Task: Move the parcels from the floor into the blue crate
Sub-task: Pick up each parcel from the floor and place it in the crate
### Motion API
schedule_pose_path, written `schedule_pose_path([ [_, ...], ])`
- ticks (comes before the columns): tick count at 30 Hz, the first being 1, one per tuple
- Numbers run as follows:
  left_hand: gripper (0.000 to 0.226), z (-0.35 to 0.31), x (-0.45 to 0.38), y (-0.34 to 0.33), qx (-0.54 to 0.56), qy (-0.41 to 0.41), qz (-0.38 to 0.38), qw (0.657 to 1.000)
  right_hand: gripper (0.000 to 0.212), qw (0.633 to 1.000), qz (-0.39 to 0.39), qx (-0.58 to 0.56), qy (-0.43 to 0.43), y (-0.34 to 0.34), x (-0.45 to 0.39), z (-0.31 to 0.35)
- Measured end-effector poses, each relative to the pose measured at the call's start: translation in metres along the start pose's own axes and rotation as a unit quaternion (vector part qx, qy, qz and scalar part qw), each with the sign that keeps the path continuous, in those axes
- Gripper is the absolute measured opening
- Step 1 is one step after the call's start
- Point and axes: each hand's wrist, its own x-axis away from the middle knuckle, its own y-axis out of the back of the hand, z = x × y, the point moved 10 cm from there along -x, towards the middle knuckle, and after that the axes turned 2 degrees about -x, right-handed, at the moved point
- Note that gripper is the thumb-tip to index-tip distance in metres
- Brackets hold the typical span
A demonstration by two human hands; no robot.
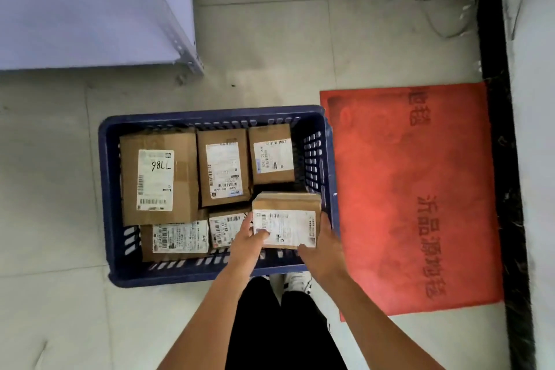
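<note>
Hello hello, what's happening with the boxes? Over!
Both hands, left and right, hold one parcel over the crate. Five parcels already inside. Nothing in the way.

you have one view only, from the camera on your head, looking almost straight down past your own legs. the blue crate [210, 275] on the tiled floor [54, 183] fills the middle, near enough to read labels. the wide lens also takes in the red mat [420, 189] and the shelf corner [90, 9].
</note>
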Motion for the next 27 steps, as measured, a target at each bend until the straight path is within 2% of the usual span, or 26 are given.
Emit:
schedule_pose_path([
  [6,0.051,0.018,-0.015,-0.016,-0.123,-0.032,0.019,0.992,0.083,0.994,-0.047,0.096,0.015,-0.002,-0.012,-0.015],
  [10,0.055,0.018,-0.018,-0.018,-0.157,-0.045,0.021,0.986,0.085,0.985,-0.034,0.167,-0.007,-0.009,-0.010,-0.014],
  [13,0.054,0.011,-0.022,-0.019,-0.153,-0.054,0.007,0.987,0.090,0.980,-0.021,0.196,-0.011,-0.017,-0.015,-0.009],
  [19,0.056,0.009,-0.020,-0.018,-0.076,-0.117,-0.056,0.989,0.094,0.960,-0.003,0.278,0.008,-0.021,-0.036,-0.001],
  [22,0.056,0.010,-0.021,-0.019,-0.078,-0.129,-0.066,0.986,0.096,0.955,0.024,0.294,0.020,-0.026,-0.041,-0.005],
  [25,0.059,0.012,-0.022,-0.024,-0.076,-0.123,-0.062,0.988,0.091,0.951,0.052,0.306,0.020,-0.028,-0.051,-0.008],
  [27,0.060,0.011,-0.026,-0.023,-0.074,-0.118,-0.063,0.988,0.080,0.947,0.041,0.319,0.021,-0.025,-0.053,-0.005],
])
